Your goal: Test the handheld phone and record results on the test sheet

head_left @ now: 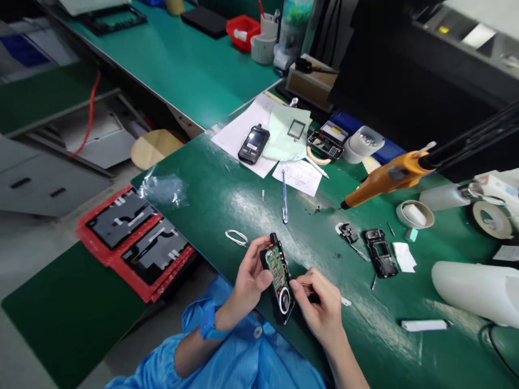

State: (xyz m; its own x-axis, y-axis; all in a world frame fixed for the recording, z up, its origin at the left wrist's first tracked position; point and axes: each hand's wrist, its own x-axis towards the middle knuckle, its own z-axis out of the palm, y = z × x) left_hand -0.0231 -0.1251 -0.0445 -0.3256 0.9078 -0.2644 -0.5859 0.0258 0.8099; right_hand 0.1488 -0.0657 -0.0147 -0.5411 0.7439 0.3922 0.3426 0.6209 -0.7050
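My left hand (254, 273) is closed around the upper left side of an opened two-way radio (279, 278), which is tilted up over the table's near edge. Its bare green circuit board faces me, with a round, white-rimmed speaker at the lower end and a short antenna stub on top. At the radio's right edge my right hand (318, 302) is pinched, thumb against fingers. Something thin and dark shows there, too small to name. A small white tip (345, 301) lies just beyond that hand. A white cable loop (236, 237) rests left of the radio.
An orange electric screwdriver (387, 179) hangs at right. Beyond my hands lie a pen (284, 197), a whole radio (254, 144) on papers and a black housing (380, 253). A red tray (109, 256) with dark panels sits left, below the green table (227, 200).
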